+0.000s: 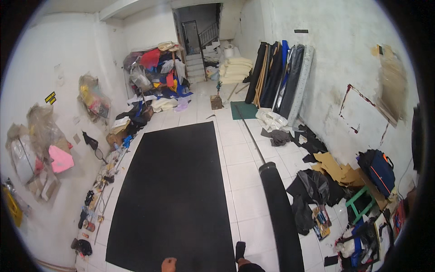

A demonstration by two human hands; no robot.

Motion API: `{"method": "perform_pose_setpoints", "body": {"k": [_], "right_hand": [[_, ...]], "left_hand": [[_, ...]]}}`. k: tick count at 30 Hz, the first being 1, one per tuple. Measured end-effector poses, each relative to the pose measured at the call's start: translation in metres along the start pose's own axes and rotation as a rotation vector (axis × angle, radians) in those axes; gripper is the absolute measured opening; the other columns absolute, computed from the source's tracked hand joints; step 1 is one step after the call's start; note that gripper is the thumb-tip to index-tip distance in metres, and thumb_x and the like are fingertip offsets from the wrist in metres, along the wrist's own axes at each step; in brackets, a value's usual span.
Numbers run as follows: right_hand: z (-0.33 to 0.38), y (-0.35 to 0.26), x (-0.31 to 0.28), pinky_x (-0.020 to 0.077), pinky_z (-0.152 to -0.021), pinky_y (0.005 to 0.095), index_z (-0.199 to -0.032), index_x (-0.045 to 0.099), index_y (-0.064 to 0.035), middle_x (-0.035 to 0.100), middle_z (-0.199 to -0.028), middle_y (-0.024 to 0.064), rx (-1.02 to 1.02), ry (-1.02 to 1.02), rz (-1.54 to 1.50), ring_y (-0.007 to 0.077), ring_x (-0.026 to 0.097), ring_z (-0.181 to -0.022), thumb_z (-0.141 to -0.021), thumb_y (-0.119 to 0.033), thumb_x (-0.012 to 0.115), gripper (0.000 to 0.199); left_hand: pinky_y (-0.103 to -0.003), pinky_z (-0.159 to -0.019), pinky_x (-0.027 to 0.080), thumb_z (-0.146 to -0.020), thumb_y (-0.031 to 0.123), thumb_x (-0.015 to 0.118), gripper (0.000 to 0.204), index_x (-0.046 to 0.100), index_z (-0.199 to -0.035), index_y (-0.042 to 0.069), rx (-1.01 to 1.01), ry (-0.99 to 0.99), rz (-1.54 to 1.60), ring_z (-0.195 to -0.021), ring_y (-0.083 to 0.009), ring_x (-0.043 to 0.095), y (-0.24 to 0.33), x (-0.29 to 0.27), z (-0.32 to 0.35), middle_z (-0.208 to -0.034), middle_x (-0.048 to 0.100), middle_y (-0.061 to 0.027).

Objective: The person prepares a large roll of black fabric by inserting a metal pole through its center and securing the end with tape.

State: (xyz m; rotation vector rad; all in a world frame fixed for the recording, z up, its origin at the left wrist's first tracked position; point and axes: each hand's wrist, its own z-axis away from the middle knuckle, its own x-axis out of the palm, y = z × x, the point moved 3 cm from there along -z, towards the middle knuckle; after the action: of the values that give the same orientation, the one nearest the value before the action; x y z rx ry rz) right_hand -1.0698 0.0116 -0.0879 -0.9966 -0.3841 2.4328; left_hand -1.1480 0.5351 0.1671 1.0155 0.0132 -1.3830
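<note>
Neither of my hands is in view. A large black sheet [170, 195] lies flat on the white tiled floor [242, 181]. At its near edge I see my bare foot [169, 264] and my other foot in a black sock [240, 250]. A long black fabric roll [282, 217] runs from the lower edge up to the right of the sheet. Whether it is held is hidden. A thin metal rod [249, 133] lies on the tiles beyond the roll's far end.
Fabric piles [156, 75] crowd the far left corner by the stairs [199, 59]. Dark rolls [276, 77] lean on the right wall. Black scraps, cardboard [335, 167], a blue bag [378, 170] and a green stool [360, 201] lie right. Small tools [97, 190] line the left wall.
</note>
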Motion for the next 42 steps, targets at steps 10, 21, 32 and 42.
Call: {"method": "perform_pose_setpoints", "body": {"k": [10, 21, 32, 42], "right_hand": [[-0.163, -0.264, -0.298, 0.0438, -0.1, 0.046, -0.117, 0.062, -0.0007, 0.059, -0.126, 0.0234, -0.147, 0.065, 0.394, 0.0381, 0.055, -0.119, -0.091, -0.042, 0.048, 0.051], [-0.401, -0.765, -0.348, 0.0521, -0.079, 0.0379, -0.109, 0.067, -0.0051, 0.07, -0.094, 0.0144, -0.627, 0.015, 0.061, 0.0251, 0.066, -0.085, -0.093, -0.041, 0.057, 0.04], [-0.488, -0.617, -0.371, 0.047, -0.087, 0.0461, -0.11, 0.064, -0.0036, 0.068, -0.101, 0.0176, 0.024, -0.246, 0.262, 0.0332, 0.06, -0.098, -0.09, -0.045, 0.059, 0.047], [-0.89, -1.005, -0.54, 0.047, -0.095, 0.0453, -0.113, 0.066, -0.0036, 0.065, -0.115, 0.0216, -0.346, 0.022, 0.595, 0.0382, 0.059, -0.11, -0.089, -0.051, 0.053, 0.054]], "left_hand": [[-0.042, -0.101, 0.039, -0.098, 0.021, 0.044, 0.034, 0.059, -0.124, 0.005, -0.226, -0.149, -0.309, -0.117, -0.0305, 0.052, -0.005, -0.021, -0.108, -0.125, 0.057, -0.0173], [-0.037, -0.088, 0.045, -0.093, 0.026, 0.053, 0.033, 0.066, -0.113, 0.003, -0.29, -0.083, -0.108, -0.1, -0.0234, 0.059, 0.204, -0.099, -0.359, -0.103, 0.064, -0.015], [-0.037, -0.083, 0.05, -0.088, 0.03, 0.059, 0.035, 0.071, -0.107, 0.003, -0.139, 0.262, 0.213, -0.095, -0.023, 0.066, 0.518, -0.255, -0.687, -0.095, 0.07, -0.0162], [-0.044, -0.083, 0.051, -0.091, 0.02, 0.058, 0.027, 0.066, -0.109, 0.002, -0.078, -0.093, -0.167, -0.091, -0.0306, 0.065, 0.586, -0.185, -0.879, -0.099, 0.069, -0.012]]}}
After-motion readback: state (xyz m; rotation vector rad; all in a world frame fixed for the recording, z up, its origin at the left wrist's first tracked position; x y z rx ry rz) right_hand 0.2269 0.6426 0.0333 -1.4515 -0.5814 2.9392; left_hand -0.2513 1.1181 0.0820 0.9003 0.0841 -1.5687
